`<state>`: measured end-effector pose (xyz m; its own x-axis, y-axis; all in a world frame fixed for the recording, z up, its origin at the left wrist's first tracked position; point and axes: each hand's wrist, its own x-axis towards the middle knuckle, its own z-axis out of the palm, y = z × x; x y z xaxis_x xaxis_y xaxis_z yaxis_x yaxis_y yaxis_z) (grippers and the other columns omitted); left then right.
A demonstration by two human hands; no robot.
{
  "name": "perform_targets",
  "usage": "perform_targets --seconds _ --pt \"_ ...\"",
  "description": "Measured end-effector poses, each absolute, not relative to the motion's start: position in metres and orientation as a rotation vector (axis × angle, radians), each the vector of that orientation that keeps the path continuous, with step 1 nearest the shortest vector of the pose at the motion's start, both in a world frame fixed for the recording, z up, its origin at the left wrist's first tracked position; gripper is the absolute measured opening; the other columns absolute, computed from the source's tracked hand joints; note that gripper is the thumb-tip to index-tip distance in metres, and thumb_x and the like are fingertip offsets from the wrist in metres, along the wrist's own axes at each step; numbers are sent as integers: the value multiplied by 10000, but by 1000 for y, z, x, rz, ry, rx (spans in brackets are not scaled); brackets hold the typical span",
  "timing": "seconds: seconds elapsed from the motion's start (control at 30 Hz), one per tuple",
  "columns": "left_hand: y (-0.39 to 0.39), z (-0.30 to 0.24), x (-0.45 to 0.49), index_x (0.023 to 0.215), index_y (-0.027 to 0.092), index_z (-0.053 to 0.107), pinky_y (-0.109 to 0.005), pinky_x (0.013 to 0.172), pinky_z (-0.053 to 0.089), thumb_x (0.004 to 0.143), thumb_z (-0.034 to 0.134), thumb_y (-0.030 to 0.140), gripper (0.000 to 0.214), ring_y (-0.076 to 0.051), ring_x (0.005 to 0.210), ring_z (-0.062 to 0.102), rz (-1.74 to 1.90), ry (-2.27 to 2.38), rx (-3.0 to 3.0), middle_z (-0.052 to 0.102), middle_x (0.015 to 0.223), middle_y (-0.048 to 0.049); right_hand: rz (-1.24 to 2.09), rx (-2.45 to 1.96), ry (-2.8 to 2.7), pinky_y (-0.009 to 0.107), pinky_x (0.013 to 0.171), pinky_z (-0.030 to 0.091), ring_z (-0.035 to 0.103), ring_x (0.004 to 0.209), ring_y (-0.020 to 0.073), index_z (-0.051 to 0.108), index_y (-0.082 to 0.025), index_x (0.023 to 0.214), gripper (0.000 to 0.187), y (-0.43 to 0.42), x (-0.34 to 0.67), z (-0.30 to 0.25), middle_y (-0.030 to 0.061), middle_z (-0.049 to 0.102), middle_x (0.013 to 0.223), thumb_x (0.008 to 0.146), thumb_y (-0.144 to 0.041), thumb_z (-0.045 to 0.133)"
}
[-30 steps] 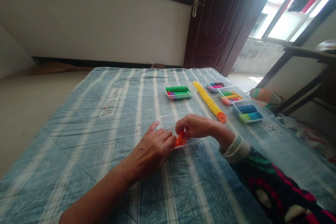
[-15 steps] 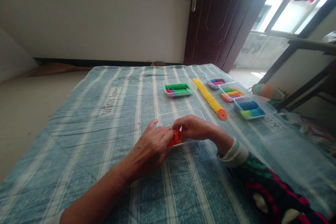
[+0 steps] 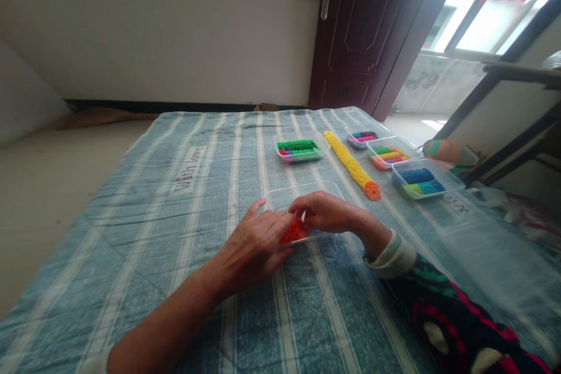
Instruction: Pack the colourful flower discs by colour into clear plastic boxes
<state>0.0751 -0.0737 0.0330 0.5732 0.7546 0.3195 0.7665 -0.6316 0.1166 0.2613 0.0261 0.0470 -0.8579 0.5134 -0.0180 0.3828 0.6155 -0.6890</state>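
Head view: both hands on orange pieces

Left hand (image 3: 256,242) and right hand (image 3: 324,212) pinch orange pieces (image 3: 293,232) together at the near edge of a clear tray (image 3: 302,191) on the striped cloth (image 3: 184,204). Yellow strip (image 3: 350,165) and bead boxes (image 3: 418,178) lie beyond.

A small cluster of orange pieces (image 3: 293,232) sits pinched between the fingers (image 3: 280,223) of the left hand (image 3: 254,245) and those of the right hand (image 3: 326,212), which meet over it from either side. The pieces look like flat, toothed plastic discs pressed together, bright orange-red; most of the cluster is hidden by the fingers. It lies low, at the near rim of a shallow clear plastic tray (image 3: 287,194) that stretches away just beyond the fingers.
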Motion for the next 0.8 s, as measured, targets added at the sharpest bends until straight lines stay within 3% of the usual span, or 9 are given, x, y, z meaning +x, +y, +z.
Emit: perform_targets --seconds 0.4,0.8 --pt "-72 29 77 1205 114 515 -645 1009 347 861 565 203 359 -258 951 655 -534 -1325 -2695 692 1079 -132 1103 -791 -2668 200 651 460 598 669 83 670 -137 1057 457 26 261 48 8 689 812 685 67 502" --pt "-70 25 95 1136 110 556 -578 1016 380 895 483 159 257 -226 899 648 -441 -1290 -2606 687 980 -99 1085 -808 -2648 226 709 486 643 748 112 654 -127 1075 449 26 260 47 28 709 842 699 67 504"
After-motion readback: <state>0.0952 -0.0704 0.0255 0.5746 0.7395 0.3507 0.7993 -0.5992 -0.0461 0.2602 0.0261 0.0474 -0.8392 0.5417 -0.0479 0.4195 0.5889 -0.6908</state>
